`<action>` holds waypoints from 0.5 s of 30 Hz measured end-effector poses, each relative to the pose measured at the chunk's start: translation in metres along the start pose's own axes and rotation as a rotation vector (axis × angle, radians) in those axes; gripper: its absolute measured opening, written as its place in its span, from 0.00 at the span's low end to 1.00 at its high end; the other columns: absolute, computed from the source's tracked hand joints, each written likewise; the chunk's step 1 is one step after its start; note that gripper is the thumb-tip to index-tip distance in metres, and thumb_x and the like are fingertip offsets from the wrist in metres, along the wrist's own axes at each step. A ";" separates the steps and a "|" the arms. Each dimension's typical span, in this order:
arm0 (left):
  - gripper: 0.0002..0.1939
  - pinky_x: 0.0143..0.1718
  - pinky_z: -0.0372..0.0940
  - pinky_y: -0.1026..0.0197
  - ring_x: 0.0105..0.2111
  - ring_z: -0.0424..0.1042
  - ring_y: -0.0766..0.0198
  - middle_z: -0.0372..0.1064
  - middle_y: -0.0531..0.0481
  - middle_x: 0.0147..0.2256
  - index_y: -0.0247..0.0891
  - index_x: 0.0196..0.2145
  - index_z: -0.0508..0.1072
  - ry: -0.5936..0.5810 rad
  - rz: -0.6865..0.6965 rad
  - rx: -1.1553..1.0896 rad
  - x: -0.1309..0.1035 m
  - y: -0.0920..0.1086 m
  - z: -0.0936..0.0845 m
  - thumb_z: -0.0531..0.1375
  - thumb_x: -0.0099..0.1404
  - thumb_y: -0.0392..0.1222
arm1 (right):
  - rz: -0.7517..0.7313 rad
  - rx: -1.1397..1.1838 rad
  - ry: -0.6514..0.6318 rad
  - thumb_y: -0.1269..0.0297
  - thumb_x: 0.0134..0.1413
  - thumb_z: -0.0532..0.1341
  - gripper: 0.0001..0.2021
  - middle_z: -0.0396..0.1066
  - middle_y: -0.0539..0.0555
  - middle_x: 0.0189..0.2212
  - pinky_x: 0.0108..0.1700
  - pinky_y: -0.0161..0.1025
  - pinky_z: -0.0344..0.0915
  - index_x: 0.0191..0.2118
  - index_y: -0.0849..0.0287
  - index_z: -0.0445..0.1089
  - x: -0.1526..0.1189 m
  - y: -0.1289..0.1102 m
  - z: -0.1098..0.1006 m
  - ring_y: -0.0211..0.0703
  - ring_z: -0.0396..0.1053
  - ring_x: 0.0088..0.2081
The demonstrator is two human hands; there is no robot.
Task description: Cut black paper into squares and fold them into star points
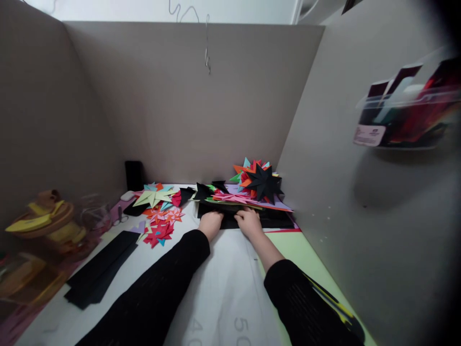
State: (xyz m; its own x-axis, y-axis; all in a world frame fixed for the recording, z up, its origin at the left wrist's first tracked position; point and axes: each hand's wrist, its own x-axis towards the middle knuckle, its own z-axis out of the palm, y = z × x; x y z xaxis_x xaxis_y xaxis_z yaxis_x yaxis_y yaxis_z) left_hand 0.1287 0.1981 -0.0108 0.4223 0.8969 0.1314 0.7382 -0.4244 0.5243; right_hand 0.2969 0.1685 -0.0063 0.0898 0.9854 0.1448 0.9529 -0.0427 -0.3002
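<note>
Both hands are at the back of the desk, on a stack of black paper (275, 219). My left hand (211, 225) is closed on the near edge of the black paper, its fingertips hidden. To its right, my right hand (249, 222) pinches the same paper with bent fingers. Coloured sheets (284, 206) lie on top of the black paper behind the hands. On those rests a pile of folded paper stars, with a black star (265, 182) at the front.
Red, orange and green paper stars (158, 233) spread left of my hands. Black paper strips (104, 264) lie on the left. A yellow and black tool (340, 310) is beside my right forearm. Grey panels (194, 101) enclose the desk; a clear bin (403, 115) hangs on the right one.
</note>
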 end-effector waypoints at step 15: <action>0.08 0.37 0.70 0.59 0.34 0.74 0.63 0.71 0.42 0.38 0.34 0.42 0.67 0.463 -0.656 -1.257 -0.008 0.035 0.019 0.54 0.66 0.35 | 0.017 0.019 -0.112 0.50 0.62 0.44 0.25 0.74 0.63 0.43 0.53 0.53 0.52 0.44 0.58 0.74 -0.003 -0.006 -0.011 0.56 0.68 0.48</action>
State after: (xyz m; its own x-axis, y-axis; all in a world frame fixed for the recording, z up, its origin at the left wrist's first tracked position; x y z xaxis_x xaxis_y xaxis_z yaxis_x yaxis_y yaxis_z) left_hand 0.1605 0.1735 -0.0096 -0.1750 0.9418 -0.2871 -0.3006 0.2265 0.9265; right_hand 0.2941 0.1638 0.0056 0.0719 0.9969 0.0333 0.9457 -0.0575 -0.3198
